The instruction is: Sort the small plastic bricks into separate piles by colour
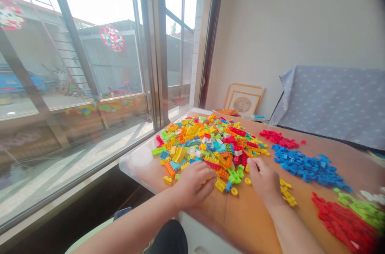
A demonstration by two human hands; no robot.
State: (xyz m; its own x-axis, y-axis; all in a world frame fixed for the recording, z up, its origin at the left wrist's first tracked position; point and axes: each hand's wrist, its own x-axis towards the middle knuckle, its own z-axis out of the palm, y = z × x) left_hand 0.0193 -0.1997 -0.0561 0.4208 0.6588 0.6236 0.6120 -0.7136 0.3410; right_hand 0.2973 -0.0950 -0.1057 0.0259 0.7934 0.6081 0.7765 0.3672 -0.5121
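Large mixed brick heap (207, 138) left, smaller single-colour piles (309, 167) right; left hand (195, 184), right hand (266, 182) at heap's near edge, fingers curled, grip unclear.

Toy Bricks (192, 132) in Piles on a Brown Surface (240, 216)

A large mixed heap (219, 142) of yellow, orange, red, green, blue and white pieces lies on the surface, nearest the window side. A yellow ring (234, 192) lies flat at its near edge. Beyond it, on the right, are separate piles: pinkish-red (279, 139), blue (309, 168), darker red (343, 220) and lime green (361, 208), with a few white pieces (373, 196) and a small yellow group (288, 194).
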